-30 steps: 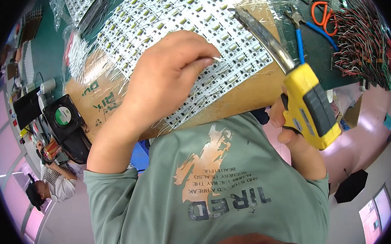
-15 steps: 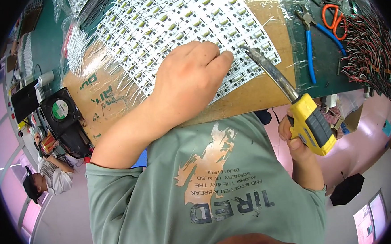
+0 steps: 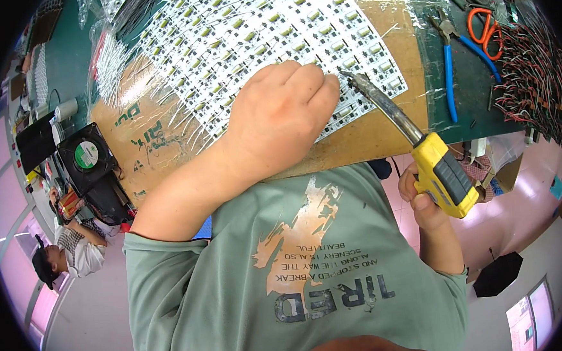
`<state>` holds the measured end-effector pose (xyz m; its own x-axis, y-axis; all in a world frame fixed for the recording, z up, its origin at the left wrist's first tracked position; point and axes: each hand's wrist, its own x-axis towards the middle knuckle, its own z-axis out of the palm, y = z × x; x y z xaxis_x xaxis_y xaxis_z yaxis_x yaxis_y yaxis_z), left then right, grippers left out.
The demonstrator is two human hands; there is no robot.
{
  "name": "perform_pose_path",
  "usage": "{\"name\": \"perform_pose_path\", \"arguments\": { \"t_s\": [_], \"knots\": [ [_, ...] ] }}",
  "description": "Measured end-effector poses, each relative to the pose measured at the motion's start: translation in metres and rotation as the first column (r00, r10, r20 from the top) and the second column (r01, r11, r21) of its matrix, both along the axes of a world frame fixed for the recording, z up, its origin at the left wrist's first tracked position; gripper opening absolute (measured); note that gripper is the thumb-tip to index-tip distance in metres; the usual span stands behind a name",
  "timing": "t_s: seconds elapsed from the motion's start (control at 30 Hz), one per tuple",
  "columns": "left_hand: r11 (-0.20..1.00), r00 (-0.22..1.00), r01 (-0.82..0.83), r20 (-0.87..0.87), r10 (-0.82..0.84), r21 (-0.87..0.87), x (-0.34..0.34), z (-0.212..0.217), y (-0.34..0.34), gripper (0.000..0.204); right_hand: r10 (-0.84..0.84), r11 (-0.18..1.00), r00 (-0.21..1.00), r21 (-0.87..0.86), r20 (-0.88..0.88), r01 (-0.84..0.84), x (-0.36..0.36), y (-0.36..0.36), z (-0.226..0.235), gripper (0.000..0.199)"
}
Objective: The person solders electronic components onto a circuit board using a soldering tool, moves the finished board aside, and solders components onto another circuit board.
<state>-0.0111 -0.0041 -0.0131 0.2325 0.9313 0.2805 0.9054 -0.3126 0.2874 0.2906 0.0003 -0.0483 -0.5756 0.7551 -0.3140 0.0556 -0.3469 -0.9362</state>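
Note:
A white panel of many small circuit boards (image 3: 246,26), set with yellowish-green parts and trailing white wires on its left side, lies on a brown cardboard sheet (image 3: 381,134). My left hand (image 3: 284,117) rests on the panel's near part with its fingers curled closed; whatever the fingertips pinch is hidden beneath them. In my right hand (image 3: 420,193), beyond the table's near edge, is a yellow and black gun-shaped soldering iron (image 3: 445,175). Its dark metal tip points up and left, just right of my left fingers, over the panel. I cannot tell whether the tip touches it.
Right of the cardboard lie blue-handled pliers (image 3: 449,81), orange-handled scissors (image 3: 483,31) and a heap of red and black wires (image 3: 535,73). A bundle of white wires (image 3: 112,67) sits left of the panel. A black fan (image 3: 88,158) stands at left, near another person (image 3: 76,252).
The iron's tip has shifted slightly left and down, closer to my left fingers. My left hand has moved a little right and nearer, and the panel has shifted slightly nearer in view.

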Motion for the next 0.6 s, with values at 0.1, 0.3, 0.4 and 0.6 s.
{"name": "perform_pose_path", "arguments": {
  "t_s": [0.1, 0.3, 0.4, 0.6],
  "knots": [
    [1.000, 1.000, 0.006, 0.001, -0.006, 0.006, 0.000, -0.002, 0.000, 0.027, -0.012, 1.000, 1.000, 0.002, -0.005, 0.012, 0.000, 0.000, -0.001, 0.057],
    [1.000, 1.000, 0.002, -0.022, -0.002, 0.022, 0.001, -0.003, 0.001, 0.027, -0.001, 0.999, 1.000, -0.045, -0.010, 0.001, -0.006, 0.004, 0.005, 0.050],
    [0.999, 1.000, 0.008, -0.018, -0.007, 0.032, 0.001, -0.004, 0.001, 0.027, -0.004, 0.998, 1.000, -0.059, -0.016, 0.003, -0.006, 0.004, 0.006, 0.048],
    [1.000, 1.000, 0.005, -0.016, -0.005, 0.015, 0.002, -0.002, 0.001, 0.028, 0.063, 0.997, 0.997, -0.040, -0.050, -0.065, -0.002, 0.007, 0.005, 0.032]
  ]
}}
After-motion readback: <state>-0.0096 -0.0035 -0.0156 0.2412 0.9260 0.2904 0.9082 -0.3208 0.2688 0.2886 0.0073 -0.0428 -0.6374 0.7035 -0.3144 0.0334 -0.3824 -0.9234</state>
